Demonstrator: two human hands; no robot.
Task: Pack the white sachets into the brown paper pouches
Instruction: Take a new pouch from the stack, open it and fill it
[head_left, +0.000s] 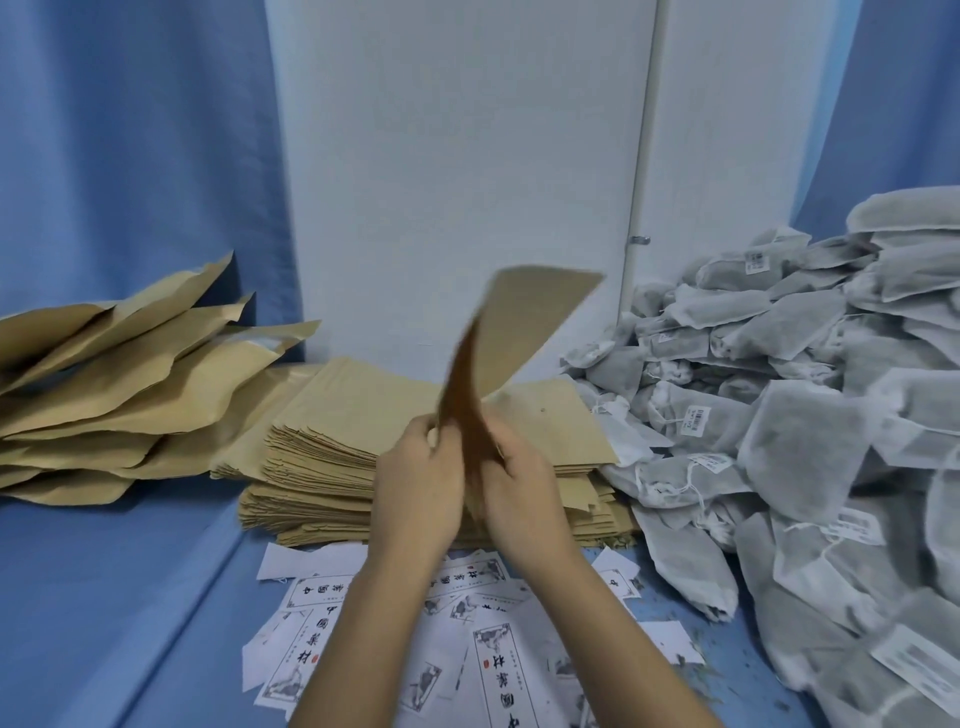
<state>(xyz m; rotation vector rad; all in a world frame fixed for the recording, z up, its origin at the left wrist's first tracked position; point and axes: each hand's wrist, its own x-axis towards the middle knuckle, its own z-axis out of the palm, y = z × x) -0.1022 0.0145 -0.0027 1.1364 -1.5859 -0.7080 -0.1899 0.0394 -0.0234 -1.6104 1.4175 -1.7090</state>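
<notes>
Noted — left hand (415, 486) and right hand (522, 493), fingers curled, pinching the lower end of one brown pouch (524, 322), upright above them. Just behind the fingers, pouch stack (353, 421); white sachets (789, 415) heaped to their right.

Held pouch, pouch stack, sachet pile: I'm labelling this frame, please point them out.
held pouch (535, 317), head view, its raised upper panel
pouch stack (363, 410), head view, top sheet's left part
sachet pile (800, 441), head view, a sachet mid-pile

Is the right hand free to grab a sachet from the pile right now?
Probably not yet: the right hand and left hand both grip a brown pouch. The sachet pile lies unblocked to its right.
</notes>
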